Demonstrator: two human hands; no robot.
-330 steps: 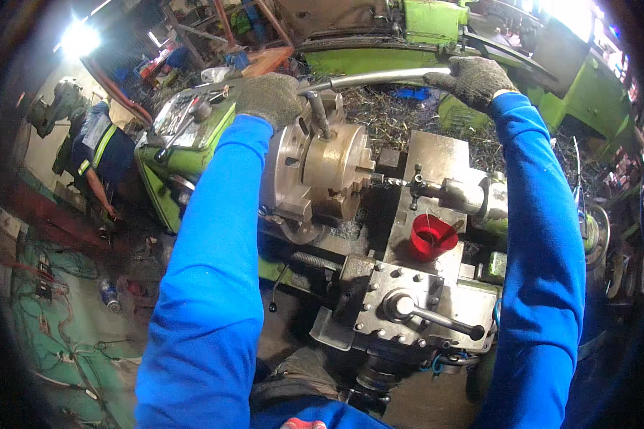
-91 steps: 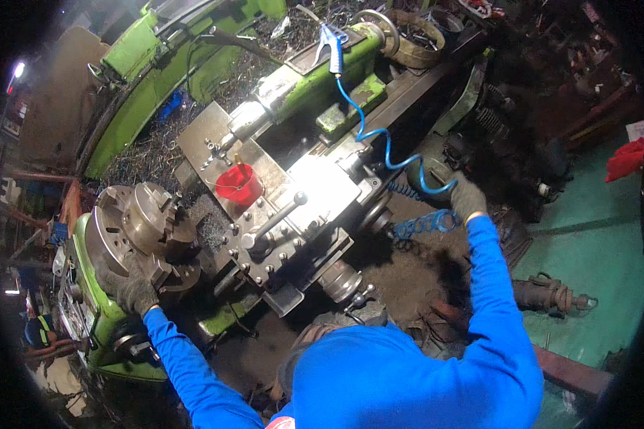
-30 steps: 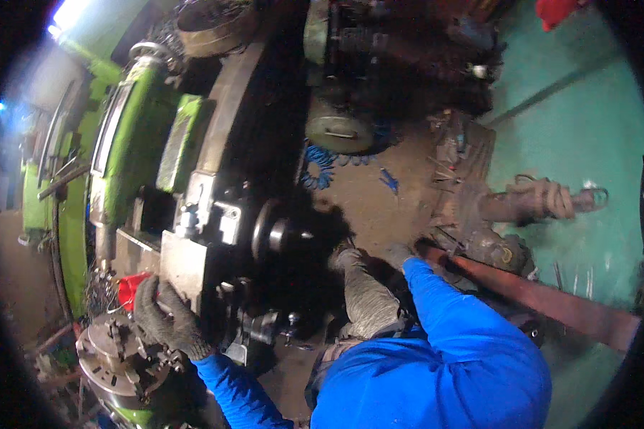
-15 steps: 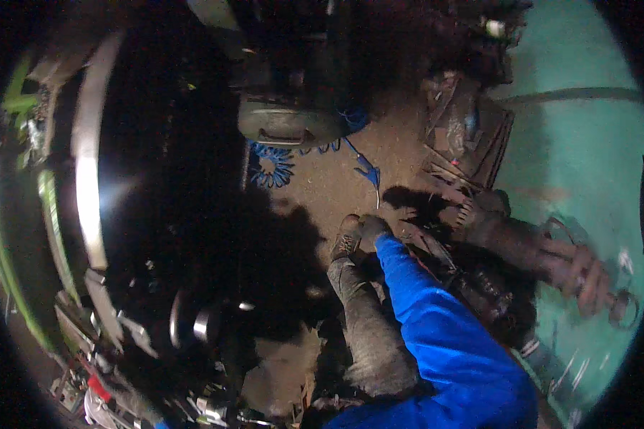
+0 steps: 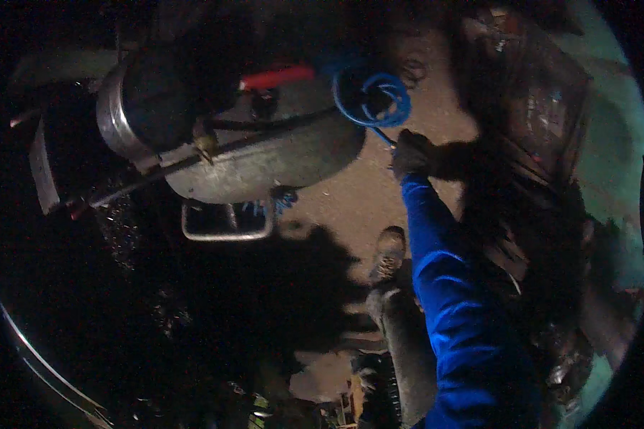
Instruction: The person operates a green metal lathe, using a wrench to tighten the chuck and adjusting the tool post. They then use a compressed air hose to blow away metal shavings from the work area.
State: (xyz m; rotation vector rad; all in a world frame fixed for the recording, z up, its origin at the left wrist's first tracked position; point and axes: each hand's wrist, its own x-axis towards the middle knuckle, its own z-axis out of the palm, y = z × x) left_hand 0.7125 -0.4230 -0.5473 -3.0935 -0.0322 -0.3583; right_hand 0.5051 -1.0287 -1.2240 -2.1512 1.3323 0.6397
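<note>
Nearest to the camera, at the lower middle of the frame, the person's blue sleeve (image 5: 458, 314) runs upward from the bottom edge, with a grey trouser leg (image 5: 408, 350) and a worn boot (image 5: 388, 254) standing on the brown floor (image 5: 350, 193) just left of it. Farther up, the right hand (image 5: 410, 154), in a dark glove, sits right of centre in the upper half. Its fingers look closed around the straight end of the blue coiled air hose (image 5: 372, 96), though the dim light blurs the grip itself. The hose's loops hang just above and left of the glove, against the end of a grey metal tank (image 5: 265, 161) that lies on its side in the upper left. A red lever (image 5: 275, 76) shows on top of the tank, and a rectangular metal bracket (image 5: 225, 222) sits below it. Beyond, the upper right holds dark clutter (image 5: 537, 121) against a teal floor patch (image 5: 608, 164); the left side is nearly black.

The left hand is out of view.

Judging by its look, the hose should be light and springy, stretching and recoiling when pulled, so the firmer straight end by the fitting seems a better place to hold than the loose coils.
</note>
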